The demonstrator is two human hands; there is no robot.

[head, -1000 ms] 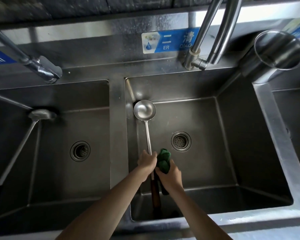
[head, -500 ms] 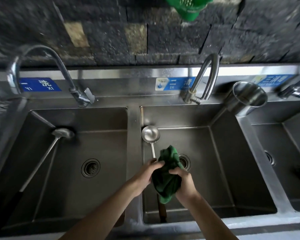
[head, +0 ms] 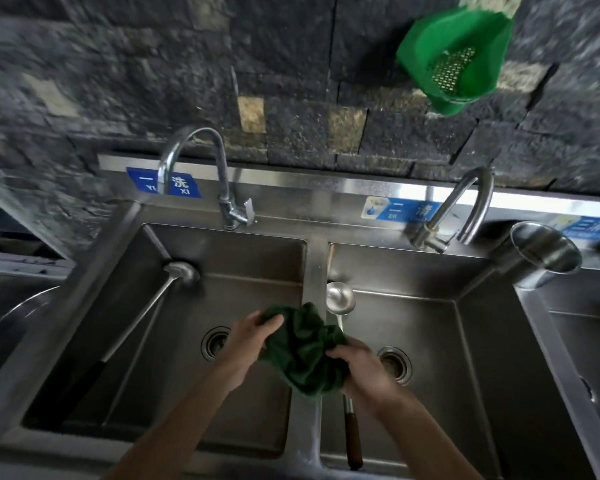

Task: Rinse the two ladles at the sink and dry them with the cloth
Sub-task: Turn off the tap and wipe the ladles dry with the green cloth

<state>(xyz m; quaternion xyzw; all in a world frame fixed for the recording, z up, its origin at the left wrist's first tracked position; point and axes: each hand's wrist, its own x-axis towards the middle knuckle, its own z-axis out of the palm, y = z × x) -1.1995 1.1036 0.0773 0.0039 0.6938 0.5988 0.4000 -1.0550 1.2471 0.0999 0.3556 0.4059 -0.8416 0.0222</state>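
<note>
Bunching a crumpled dark green cloth point(head: 303, 351) over the basin divider, left hand point(head: 250, 336) and right hand point(head: 355, 363) both grip it; a shiny ladle point(head: 340, 296) lies at one o'clock, another ladle point(head: 182, 271) at ten.

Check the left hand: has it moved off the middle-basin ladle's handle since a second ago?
Yes. The left hand has let go of the ladle and shifted left, across the divider over the left basin, now gripping the green cloth.

Shiny steel sink point(head: 314, 268) – soft cloth point(head: 305, 355)
</note>
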